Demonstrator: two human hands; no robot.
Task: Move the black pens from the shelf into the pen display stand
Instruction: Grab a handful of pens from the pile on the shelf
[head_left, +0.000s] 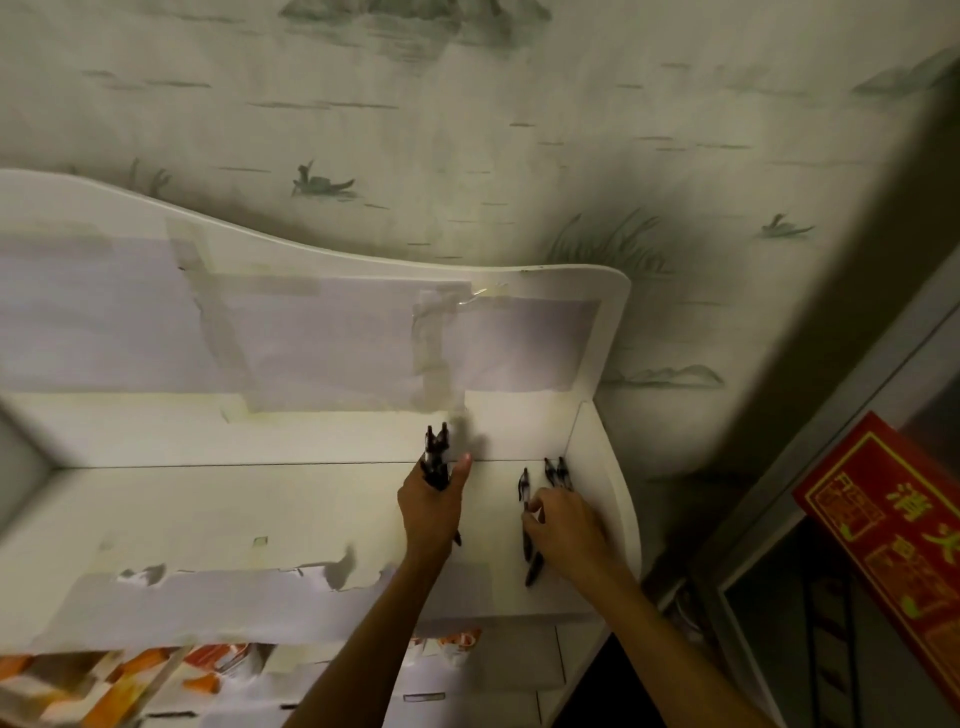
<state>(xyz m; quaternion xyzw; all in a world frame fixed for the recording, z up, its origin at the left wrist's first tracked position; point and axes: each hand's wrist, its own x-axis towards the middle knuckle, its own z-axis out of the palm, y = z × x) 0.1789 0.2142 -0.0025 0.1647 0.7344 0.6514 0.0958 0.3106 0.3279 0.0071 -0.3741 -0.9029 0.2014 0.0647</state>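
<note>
Black pens with clear barrels: a bunch (435, 457) is gripped in the left hand (431, 506), tips up, above the white shelf (218, 512). The right hand (563, 525) pinches one pen (525, 512) on the shelf near its right wall. Two more pens (557, 472) lie just beyond the fingers, near the back corner.

Place: appeared a small stationery shop.
Evidence: white shelf (260, 509) held pens (556, 470); packaged stock (104, 675) sat below.
</note>
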